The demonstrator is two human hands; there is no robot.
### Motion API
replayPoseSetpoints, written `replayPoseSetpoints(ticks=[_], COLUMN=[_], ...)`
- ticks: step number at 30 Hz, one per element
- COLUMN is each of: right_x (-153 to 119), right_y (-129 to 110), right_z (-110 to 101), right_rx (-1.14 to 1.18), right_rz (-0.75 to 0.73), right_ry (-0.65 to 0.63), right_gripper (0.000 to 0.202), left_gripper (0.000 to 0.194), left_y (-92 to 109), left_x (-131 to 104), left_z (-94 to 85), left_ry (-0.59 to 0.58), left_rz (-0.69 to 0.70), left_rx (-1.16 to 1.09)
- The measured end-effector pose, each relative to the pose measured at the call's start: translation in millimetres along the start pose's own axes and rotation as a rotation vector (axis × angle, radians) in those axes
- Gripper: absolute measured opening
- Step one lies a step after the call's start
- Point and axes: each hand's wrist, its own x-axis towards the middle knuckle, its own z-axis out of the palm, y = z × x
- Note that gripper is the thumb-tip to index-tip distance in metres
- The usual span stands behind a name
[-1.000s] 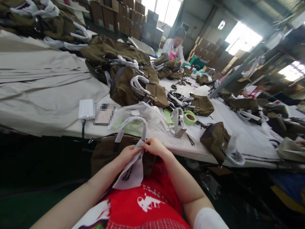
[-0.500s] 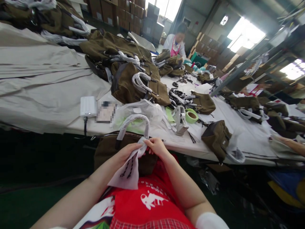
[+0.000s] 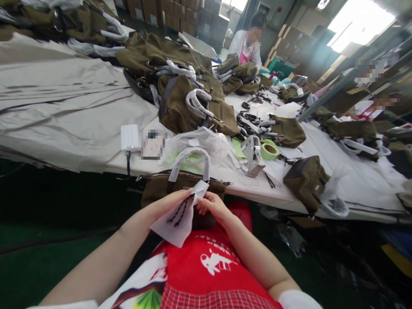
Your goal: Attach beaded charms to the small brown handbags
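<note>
A thin white wrapping sheet (image 3: 177, 235) hangs from the base of the handle of a brown handbag (image 3: 154, 189). Dark braided tassel cords (image 3: 180, 211) lie along the sheet. From the left side, my left hand (image 3: 172, 202) holds the sheet, its fingers closed and partly hidden behind it. My right hand (image 3: 213, 206) pinches the sheet's right edge near the top, with the other fingers curled. Just above my hands arches the bag's handle (image 3: 190, 155), wrapped in white. The bag leans at the table's front edge, and its lower part is hidden by my hands and the sheet.
On the white-covered table (image 3: 80, 124) are a white power bank (image 3: 129, 137) with a cable, a phone (image 3: 153, 143), crumpled clear plastic (image 3: 206, 141), a tape dispenser (image 3: 252, 156) and green tape (image 3: 269, 150). Brown bags (image 3: 183, 103) pile up behind. A co-worker (image 3: 246, 47) stands across the table.
The view has swung slightly, shifting the table things rightward. The sheet is spread flatter, showing more of the cords. My right hand has moved a little down along its edge.
</note>
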Motion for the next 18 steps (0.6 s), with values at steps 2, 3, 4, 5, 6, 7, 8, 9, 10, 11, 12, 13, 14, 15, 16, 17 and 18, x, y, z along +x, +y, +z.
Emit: replayPoseSetpoints(ticks=[2,3,4,5,6,7,8,9,10,11,12,13,14,15,16,17,18], right_x=[7,11,15,18,20,22,23,24,24,23,22,20,19,17,16,16,16], right_y=[1,2,4,5,7,9,10,12,13,14,15,16,17,17,17,17,17], right_z=[5,8,10,13,16,19,21,22,23,23,23,22,21,19,19,18,18], right_rx=[-0.025,-0.035,-0.044,-0.049,-0.050,-0.047,-0.043,-0.038,-0.032,-0.020,0.000,0.028,0.057,0.078,0.085,0.076,0.056], right_rz=[0.063,0.088,0.106,0.112,0.107,0.098,0.089,0.081,0.077,0.073,0.067,0.056,0.042,0.027,0.019,0.019,0.029], right_ry=[0.045,0.064,0.079,0.096,0.116,0.135,0.154,0.169,0.175,0.168,0.145,0.114,0.079,0.049,0.032,0.027,0.031], right_gripper=[0.045,0.044,0.041,0.039,0.038,0.036,0.035,0.035,0.036,0.038,0.040,0.042,0.044,0.046,0.047,0.047,0.047], left_gripper=[0.043,0.045,0.048,0.051,0.055,0.058,0.059,0.057,0.053,0.049,0.046,0.044,0.044,0.044,0.045,0.047,0.049], left_y=[3,4,5,4,3,2,0,-2,-4,-6,-7,-8,-8,-8,-9,-9,-10], left_x=[-6,-8,-10,-12,-13,-14,-15,-15,-15,-15,-15,-15,-14,-14,-14,-13,-13], left_z=[-1.6,-0.9,0.8,3.3,6.3,9.3,12.0,14.1,15.3,15.5,14.7,13.1,11.0,8.5,5.9,3.6,1.7], left_ry=[0.075,0.101,0.122,0.140,0.158,0.175,0.191,0.205,0.213,0.217,0.214,0.209,0.201,0.194,0.187,0.181,0.179], left_rz=[0.130,0.160,0.167,0.163,0.155,0.148,0.146,0.148,0.154,0.168,0.188,0.215,0.241,0.262,0.275,0.277,0.270], left_rx=[0.269,0.408,0.542,0.665,0.777,0.869,0.932,0.964,0.972,0.963,0.946,0.926,0.911,0.902,0.898,0.898,0.901])
